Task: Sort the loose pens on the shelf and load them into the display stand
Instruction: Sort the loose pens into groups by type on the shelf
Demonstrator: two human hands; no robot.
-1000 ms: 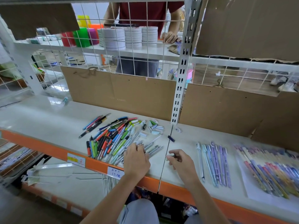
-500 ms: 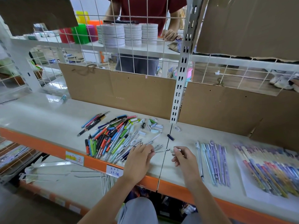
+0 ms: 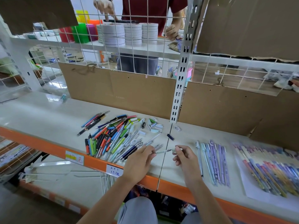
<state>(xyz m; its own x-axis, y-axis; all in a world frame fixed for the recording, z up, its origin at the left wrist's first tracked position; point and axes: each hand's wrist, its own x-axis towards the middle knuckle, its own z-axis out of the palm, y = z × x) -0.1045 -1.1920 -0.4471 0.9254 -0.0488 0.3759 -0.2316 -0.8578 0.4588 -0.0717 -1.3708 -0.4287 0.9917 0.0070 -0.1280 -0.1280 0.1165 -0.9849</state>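
Your left hand [image 3: 139, 160] pinches a clear pen [image 3: 162, 151] by its barrel; your right hand [image 3: 184, 157] pinches a cap [image 3: 177, 149] at the pen's tip. Loose pen pile [image 3: 113, 138] sits just left of the left hand, sorted pale pens [image 3: 212, 160] right of the right hand, all on the shelf [image 3: 40, 117].

Bright, even indoor light, diffuse, from above; no hard shadows. Soft faint shadow under left hand [image 3: 139, 160] and right hand [image 3: 186, 160] on shelf [image 3: 40, 115]. Glare patch w/ white reflections on shelf's far left end. Centre sharp: loose pens [image 3: 113, 136] crisp. Right end of shelf smeared: pen rows on paper sheet [image 3: 271, 167] blurred, colours run together. Wide-angle distortion strong: shelf front edge bows, upright post [image 3: 182, 65] leans, wire grid [image 3: 132, 38] curves. Background beyond grid slightly soft.
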